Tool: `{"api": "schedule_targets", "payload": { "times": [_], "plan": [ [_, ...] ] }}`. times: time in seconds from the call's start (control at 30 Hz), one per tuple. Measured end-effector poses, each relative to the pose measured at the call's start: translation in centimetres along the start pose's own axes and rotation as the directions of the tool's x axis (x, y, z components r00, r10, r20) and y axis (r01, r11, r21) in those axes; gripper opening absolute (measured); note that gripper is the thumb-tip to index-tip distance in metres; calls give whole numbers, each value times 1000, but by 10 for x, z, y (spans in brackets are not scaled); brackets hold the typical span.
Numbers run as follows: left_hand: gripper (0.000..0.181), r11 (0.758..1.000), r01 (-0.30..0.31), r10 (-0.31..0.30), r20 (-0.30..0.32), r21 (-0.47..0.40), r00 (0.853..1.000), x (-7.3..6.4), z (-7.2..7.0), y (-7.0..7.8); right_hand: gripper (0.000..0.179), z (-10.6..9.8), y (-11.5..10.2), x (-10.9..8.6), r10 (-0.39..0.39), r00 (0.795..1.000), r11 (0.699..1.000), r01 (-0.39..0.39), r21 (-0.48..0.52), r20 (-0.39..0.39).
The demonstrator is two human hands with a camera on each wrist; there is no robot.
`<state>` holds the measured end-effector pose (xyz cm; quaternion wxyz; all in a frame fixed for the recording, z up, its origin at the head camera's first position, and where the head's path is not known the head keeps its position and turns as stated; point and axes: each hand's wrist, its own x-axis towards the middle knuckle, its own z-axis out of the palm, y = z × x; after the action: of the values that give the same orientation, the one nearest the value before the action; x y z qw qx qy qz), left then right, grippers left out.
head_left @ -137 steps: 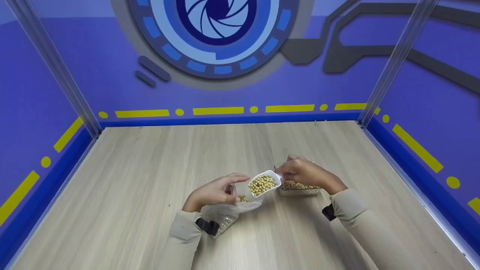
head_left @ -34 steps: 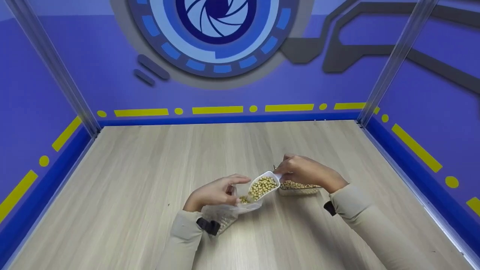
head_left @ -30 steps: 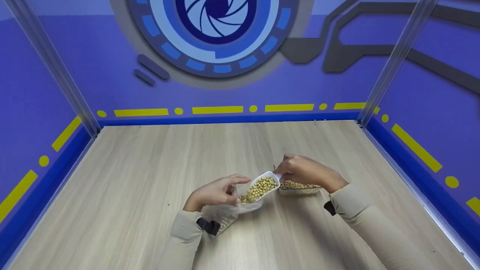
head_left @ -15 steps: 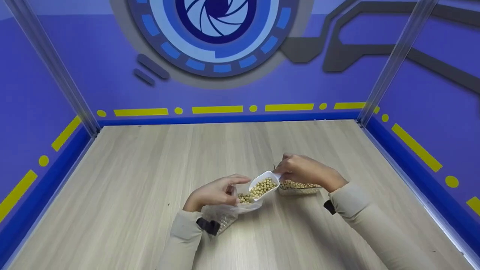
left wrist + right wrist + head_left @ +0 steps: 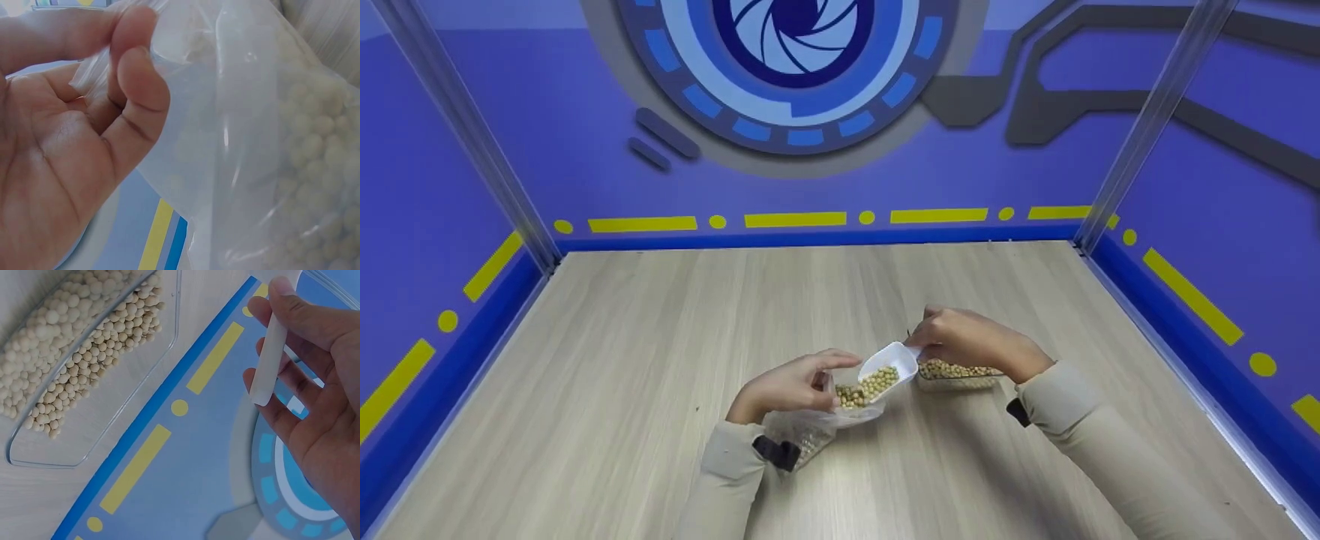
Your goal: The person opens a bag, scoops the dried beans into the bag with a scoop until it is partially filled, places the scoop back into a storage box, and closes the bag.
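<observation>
My left hand [image 5: 791, 384] pinches the edge of a clear plastic bag [image 5: 861, 414], keeping its mouth spread. Pale round beans, like soybeans, fill the lower part of the bag [image 5: 320, 169] in the left wrist view. My right hand [image 5: 971, 341] grips a white scoop [image 5: 903, 358], thumb laid along its handle [image 5: 273, 354]. The scoop tilts down to the left, its lip at the bag's mouth. Some beans [image 5: 879, 382] lie toward that lip, and more beans [image 5: 850, 396] show just inside the bag.
Below my right hand stands a clear rectangular box [image 5: 960, 385] holding more of these beans [image 5: 84, 360]; the hand partly hides it. The wood-grain table [image 5: 660, 337] is bounded by blue panels [image 5: 810, 195] at the back and both sides.
The scoop has tipped further toward the bag. Its heap of beans has shrunk and slid to the lip, while more beans show in the bag's mouth. The left hand stays nearly still.
</observation>
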<state>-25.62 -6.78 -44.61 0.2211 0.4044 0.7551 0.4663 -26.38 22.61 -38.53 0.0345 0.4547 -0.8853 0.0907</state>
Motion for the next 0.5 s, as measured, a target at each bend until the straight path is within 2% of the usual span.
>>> {"api": "schedule_targets", "payload": {
  "times": [0.5],
  "plan": [
    [62, 1000, -7, 7, -7, 23, 1000, 0, 0, 1, 25, -3, -6, 1, -19, 1000, 996, 16, -83, -25]
  ]
}}
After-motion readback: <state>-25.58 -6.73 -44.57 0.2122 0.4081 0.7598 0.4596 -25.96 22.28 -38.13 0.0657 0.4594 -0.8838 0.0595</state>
